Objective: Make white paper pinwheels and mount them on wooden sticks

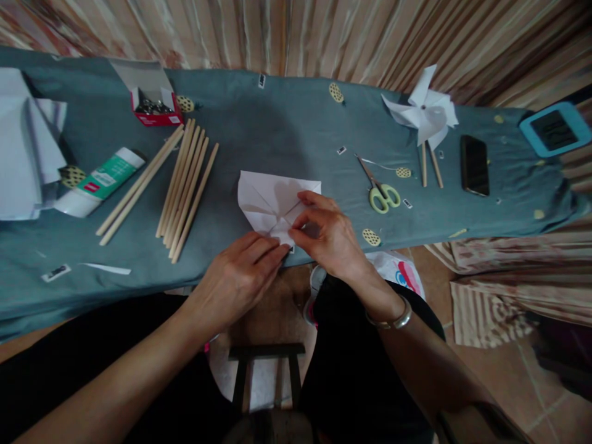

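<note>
A creased sheet of white paper [263, 194] lies at the near edge of the cloth-covered table, with diagonal lines running toward its middle. Its lower corner is between my two hands. My left hand [243, 265] has its fingers closed together on the paper's near edge. From the right, my right hand [330, 231] bends over the sheet, thumb and index finger pinched at the paper near its middle. The fingertips partly cover that corner, so the exact fold there is hidden.
Wooden sticks [185, 185], a glue tube [102, 182] and a red box of small metal pieces [157, 111] lie left. Paper sheets [18, 148] are at far left. Rightward are scissors [382, 194], paper pinwheels [428, 111], a phone [475, 165] and a blue-framed device [555, 128].
</note>
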The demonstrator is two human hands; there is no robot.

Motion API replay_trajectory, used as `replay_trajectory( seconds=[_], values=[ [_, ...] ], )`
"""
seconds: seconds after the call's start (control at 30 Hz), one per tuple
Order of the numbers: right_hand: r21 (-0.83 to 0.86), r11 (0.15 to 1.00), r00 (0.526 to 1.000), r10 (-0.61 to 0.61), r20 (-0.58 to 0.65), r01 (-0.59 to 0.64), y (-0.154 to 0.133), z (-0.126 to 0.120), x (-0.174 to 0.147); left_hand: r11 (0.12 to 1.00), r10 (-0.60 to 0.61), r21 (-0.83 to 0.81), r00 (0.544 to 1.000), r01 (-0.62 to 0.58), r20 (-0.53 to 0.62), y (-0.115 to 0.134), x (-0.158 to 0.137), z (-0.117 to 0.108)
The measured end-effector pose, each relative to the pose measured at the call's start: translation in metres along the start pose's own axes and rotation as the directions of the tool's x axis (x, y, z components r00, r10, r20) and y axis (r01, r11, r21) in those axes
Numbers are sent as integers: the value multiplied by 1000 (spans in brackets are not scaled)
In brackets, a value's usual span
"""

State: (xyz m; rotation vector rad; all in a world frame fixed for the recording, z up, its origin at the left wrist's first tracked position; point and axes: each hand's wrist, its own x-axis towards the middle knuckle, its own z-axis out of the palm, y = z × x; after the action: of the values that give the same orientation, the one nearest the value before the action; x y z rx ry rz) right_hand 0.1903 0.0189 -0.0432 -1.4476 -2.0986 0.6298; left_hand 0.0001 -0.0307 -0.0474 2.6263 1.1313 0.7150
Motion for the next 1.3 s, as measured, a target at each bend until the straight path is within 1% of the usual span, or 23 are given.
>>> replay_trajectory(
  seconds=[0.3,0.5,0.87,1.3],
  values=[
    [27,1000,1000,-4,-14,4,1,1,0,1000,13,16,1000,-13,-18,0,-1,1],
    [50,998,1000,-24,-1,24,1,1,-2,1000,16,6,1000,-16,-16,1,0,0],
    [-3,996,996,-90,-11,90,4,3,-3,999,31,11,999,-31,-24,1,-1,0],
    [-35,988,988,-152,13,152,3,3,-7,1000,23,11,1000,-23,-2,-1,0,-1]
  ],
)
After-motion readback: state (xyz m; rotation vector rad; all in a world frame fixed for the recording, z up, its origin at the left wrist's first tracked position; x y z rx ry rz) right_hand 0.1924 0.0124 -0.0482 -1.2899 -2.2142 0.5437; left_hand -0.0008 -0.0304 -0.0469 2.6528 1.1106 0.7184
